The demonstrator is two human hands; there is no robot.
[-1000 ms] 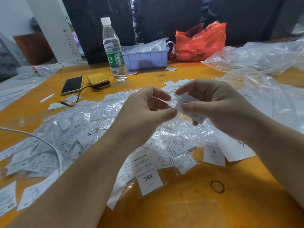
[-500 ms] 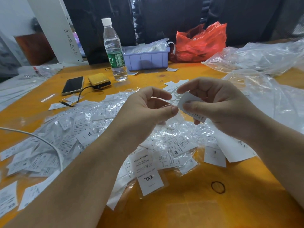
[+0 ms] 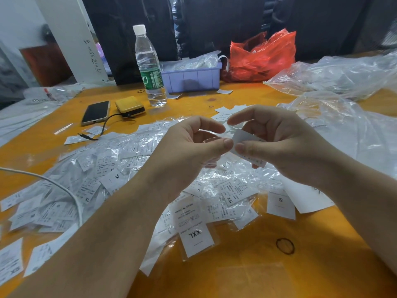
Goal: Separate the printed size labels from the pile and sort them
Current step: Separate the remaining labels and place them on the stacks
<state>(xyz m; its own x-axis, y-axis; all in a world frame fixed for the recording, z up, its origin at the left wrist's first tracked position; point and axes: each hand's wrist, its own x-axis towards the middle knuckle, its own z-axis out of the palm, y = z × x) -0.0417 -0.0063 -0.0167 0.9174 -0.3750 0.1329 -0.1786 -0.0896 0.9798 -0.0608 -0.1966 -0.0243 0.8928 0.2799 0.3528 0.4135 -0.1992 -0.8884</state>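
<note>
- Both hands are raised above the pile of labels, close together at the middle of the view.
- Right hand pinches a white label between thumb and curled fingers; the label tilts down to the right, with small print along its lower edge.
- Left hand has its fingers curled, with the thumb tip right against the near corner of the same label; it seems to pinch a clear sleeve there, though the film is too faint to be sure.
- Under the hands, the pile spreads over the orange table, most labels in crinkled clear sleeves.
- Readable sizes: an XXL label at the near edge of the pile, an S label just right of it, an XS label between them and farther back, an XL label on the left.
- Loose white labels lie beyond the hands.
- A white cable curves over the left part of the pile.
- A black rubber band lies on bare table near the right forearm.
- Farther back: a phone beside a yellow power bank, a water bottle, a purple tray, a red plastic bag.
- Clear plastic bags heap at the right.
</note>
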